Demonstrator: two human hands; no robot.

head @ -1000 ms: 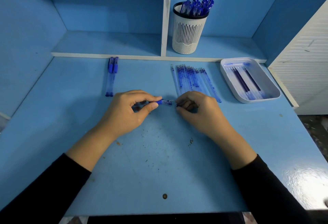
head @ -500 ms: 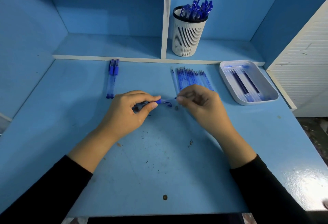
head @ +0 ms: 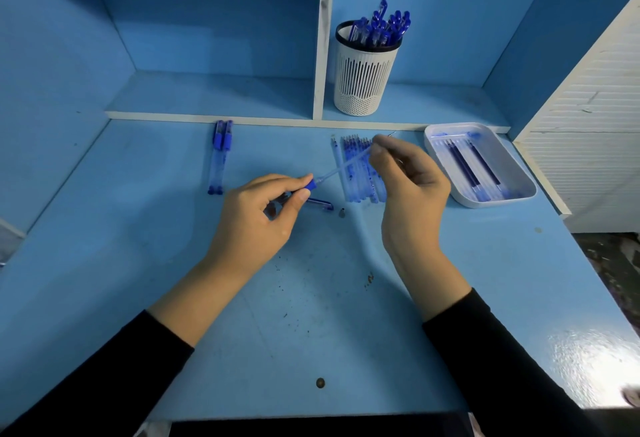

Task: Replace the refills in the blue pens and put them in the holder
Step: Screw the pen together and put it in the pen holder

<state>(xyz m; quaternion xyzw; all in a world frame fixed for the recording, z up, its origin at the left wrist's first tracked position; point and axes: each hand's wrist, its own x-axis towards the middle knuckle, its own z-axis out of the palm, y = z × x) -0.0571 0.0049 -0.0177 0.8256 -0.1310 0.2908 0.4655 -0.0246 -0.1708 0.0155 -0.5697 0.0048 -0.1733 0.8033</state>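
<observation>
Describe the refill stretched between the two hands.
The refill is a thin, clear tube, plastic by its look, with no dark ink visible. One end sits in the blue front of the pen gripped by the left hand. It slants up to the right hand, which pinches it near the far end, a fine tip poking out beyond. It passes above the row of loose refills.

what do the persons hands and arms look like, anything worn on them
The left hand and right hand are bare: no gloves, and no ring, watch or bracelet that shows. The left sleeve and right sleeve are plain black and long, with no visible markings. Each ends partway along the forearm, leaving the wrist uncovered.
</observation>
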